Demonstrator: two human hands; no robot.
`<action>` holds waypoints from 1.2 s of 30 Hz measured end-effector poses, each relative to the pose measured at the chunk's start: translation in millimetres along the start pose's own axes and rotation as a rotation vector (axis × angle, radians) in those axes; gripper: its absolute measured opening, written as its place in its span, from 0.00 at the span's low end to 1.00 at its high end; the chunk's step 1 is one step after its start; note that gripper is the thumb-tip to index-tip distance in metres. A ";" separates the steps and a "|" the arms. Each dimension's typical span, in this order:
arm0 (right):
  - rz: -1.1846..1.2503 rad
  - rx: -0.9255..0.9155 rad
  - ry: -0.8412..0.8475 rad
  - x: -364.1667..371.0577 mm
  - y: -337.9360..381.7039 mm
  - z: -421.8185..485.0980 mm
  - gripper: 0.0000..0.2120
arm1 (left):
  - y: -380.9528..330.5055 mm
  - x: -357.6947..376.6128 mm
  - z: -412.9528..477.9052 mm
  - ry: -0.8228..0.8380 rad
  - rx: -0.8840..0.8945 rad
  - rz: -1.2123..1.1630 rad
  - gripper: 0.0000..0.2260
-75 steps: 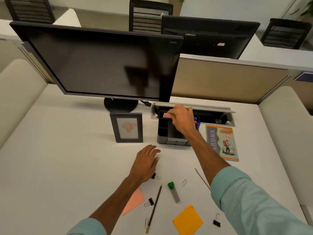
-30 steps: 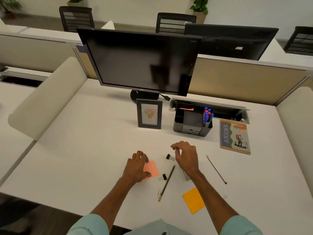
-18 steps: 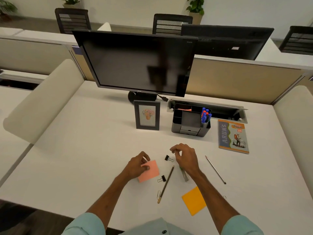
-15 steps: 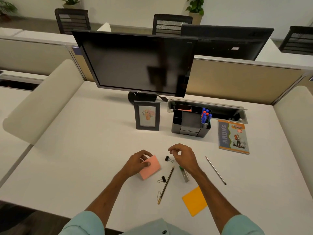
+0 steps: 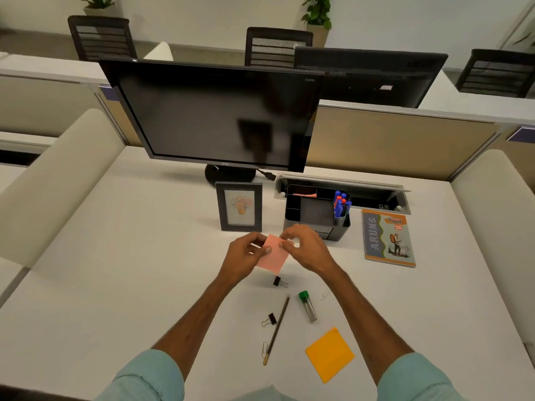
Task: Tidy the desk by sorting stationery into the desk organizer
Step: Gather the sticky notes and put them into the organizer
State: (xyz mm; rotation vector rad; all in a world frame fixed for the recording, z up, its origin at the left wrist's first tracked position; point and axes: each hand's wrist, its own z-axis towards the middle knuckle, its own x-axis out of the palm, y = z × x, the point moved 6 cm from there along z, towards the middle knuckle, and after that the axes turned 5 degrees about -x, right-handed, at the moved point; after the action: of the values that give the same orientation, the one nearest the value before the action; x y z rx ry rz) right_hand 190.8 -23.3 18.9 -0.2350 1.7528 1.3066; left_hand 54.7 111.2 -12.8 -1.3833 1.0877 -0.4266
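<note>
Both hands hold a pink sticky-note pad just in front of the desk organizer, on its left-front side. The left hand has its grip closed on the pad's left edge, thumb on top. The right hand pinches the pad's upper right corner with curled fingers.

The organizer stands upright on the white tabletop. Blue and red pens fill its right compartment, and a pink item lies in its back compartment.

Further in front of the organizer, toward the person, lie two black binder clips, a pencil, a green-capped lead tube and an orange sticky-note pad. A notebook lies to the organizer's right, and a picture frame stands to its left.
</note>
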 end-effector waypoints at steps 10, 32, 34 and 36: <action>-0.079 -0.060 -0.364 -106.3 -7.5 57.2 0.08 | -2.4 30.2 19.6 -0.055 0.121 0.199 0.23; -0.445 0.094 -0.129 -68.2 -73.6 127.6 0.11 | 48.5 59.0 8.0 0.172 0.118 0.461 0.24; -0.465 0.094 -0.124 -65.7 -77.6 126.2 0.12 | 49.9 59.6 7.5 0.177 0.106 0.465 0.24; -0.467 0.092 -0.134 -66.1 -78.3 124.0 0.13 | 49.9 61.3 7.2 0.176 0.102 0.467 0.24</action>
State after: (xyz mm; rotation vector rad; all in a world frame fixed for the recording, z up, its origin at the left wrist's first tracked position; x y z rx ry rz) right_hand 344.2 24.8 12.8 -0.4623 1.5230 0.8812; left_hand 73.3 76.9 -81.9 -0.9741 1.4676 -0.2586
